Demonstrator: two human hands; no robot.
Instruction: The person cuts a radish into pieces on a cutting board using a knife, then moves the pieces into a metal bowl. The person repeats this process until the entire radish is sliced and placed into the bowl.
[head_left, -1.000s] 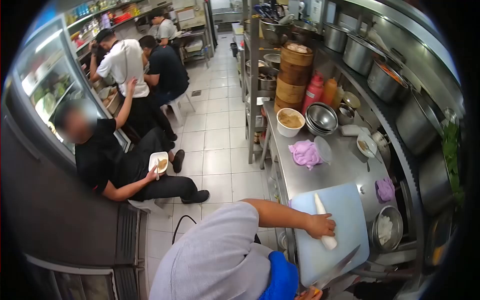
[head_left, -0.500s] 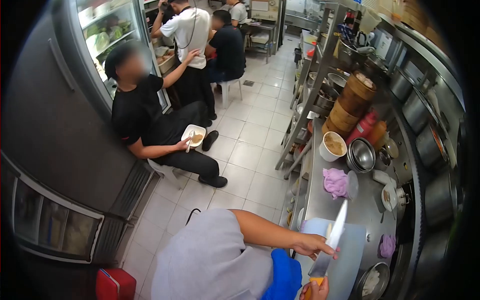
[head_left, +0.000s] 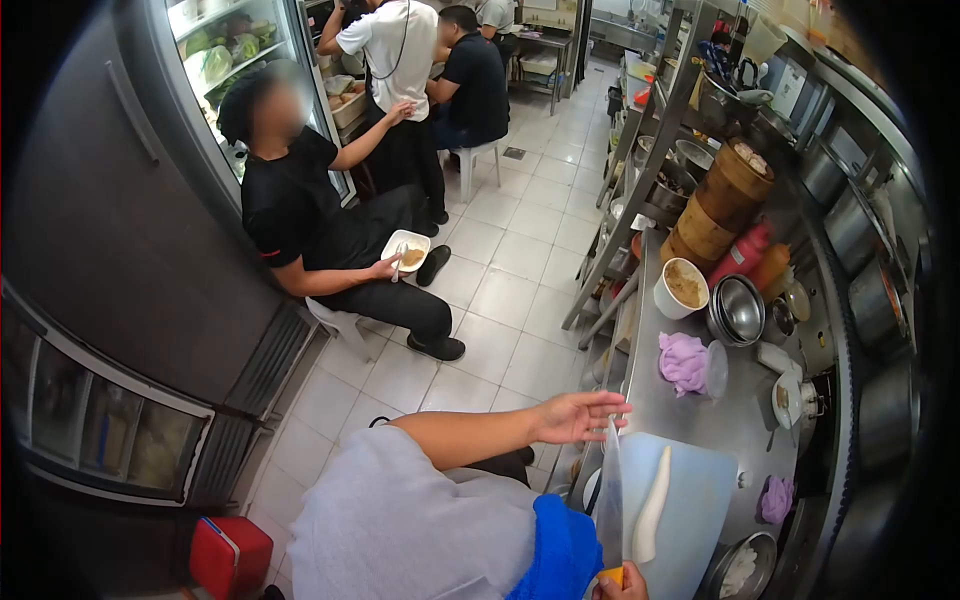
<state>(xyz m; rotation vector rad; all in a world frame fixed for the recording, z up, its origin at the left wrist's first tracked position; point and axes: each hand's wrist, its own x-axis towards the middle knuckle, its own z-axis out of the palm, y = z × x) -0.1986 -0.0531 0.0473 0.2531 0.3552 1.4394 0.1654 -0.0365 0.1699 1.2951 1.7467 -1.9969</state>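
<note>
My right hand (head_left: 625,585) at the bottom edge grips the yellow handle of a kitchen knife (head_left: 609,505). Its blade points up, held near the left edge of a pale blue cutting board (head_left: 700,495). Close to the knife's tip, my left hand (head_left: 580,415) is open, palm showing and fingers stretched out. A long white tapered root (head_left: 652,510), resembling a daikon radish, lies on the board. Beside the board stands a metal bowl (head_left: 764,550) with white pieces in it.
The steel counter (head_left: 650,350) carries purple cloths (head_left: 685,362), a tub (head_left: 682,288), stacked metal bowls (head_left: 737,308) and bamboo steamers (head_left: 735,185). A seated person (head_left: 300,200) holds a white food container (head_left: 408,251). A red box (head_left: 230,555) sits on the floor.
My left hand has come off the blade and moved up and left, opening. The knife has swung left, leaving the white root in plain view. The camera view has shifted slightly.
</note>
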